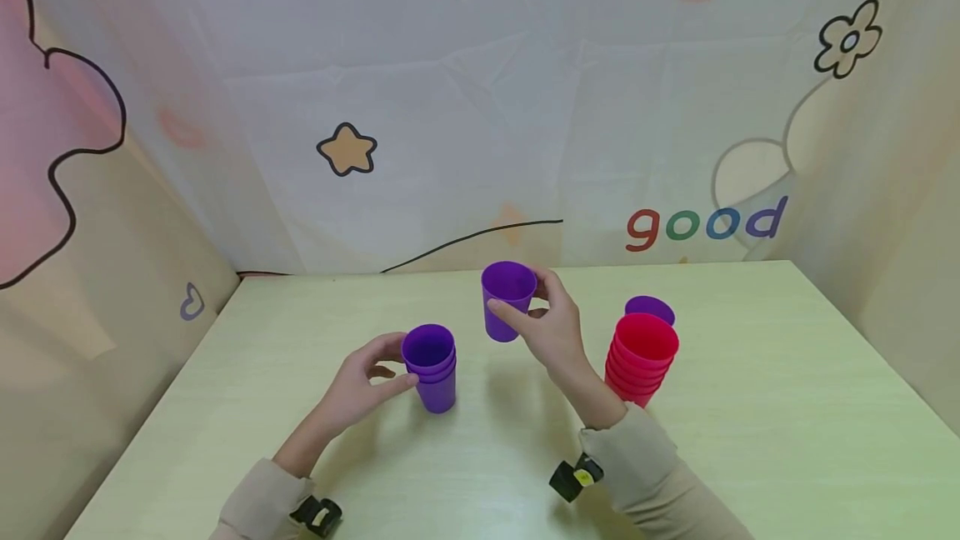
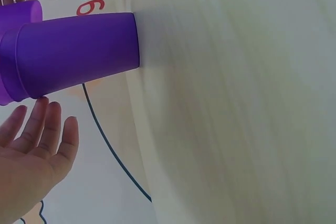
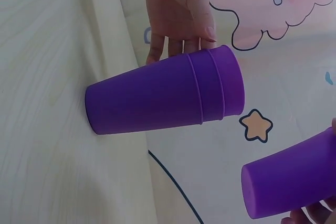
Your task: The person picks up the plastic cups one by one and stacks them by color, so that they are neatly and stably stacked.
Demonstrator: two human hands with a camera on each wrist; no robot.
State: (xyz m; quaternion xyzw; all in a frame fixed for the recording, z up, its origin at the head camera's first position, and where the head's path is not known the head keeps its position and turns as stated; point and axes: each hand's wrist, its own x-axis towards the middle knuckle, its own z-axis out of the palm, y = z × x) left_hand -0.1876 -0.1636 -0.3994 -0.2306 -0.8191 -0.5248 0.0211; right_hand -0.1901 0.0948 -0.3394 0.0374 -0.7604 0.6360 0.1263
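A stack of three purple cups [image 1: 437, 392] stands upright on the table. My left hand [image 1: 358, 386] holds it loosely near the top, thumb on the near side and fingers on the left. Raised above the table to the right, a single purple cup [image 1: 501, 323] is gripped between the thumb and fingers of my right hand [image 1: 555, 332]. In the left wrist view, fingertips of the left hand [image 2: 39, 150] meet the side of the stack [image 2: 79, 51]. The right wrist view shows the stack's rims [image 3: 220, 85] and the raised cup [image 3: 294, 177] apart from it.
Right of my right forearm stands a stack of several red cups [image 1: 643, 357], with a purple cup [image 1: 651, 307] partly hidden behind it. The pale table [image 1: 787, 423] ends at a printed cloth backdrop [image 1: 450, 107], which also rises along both sides.
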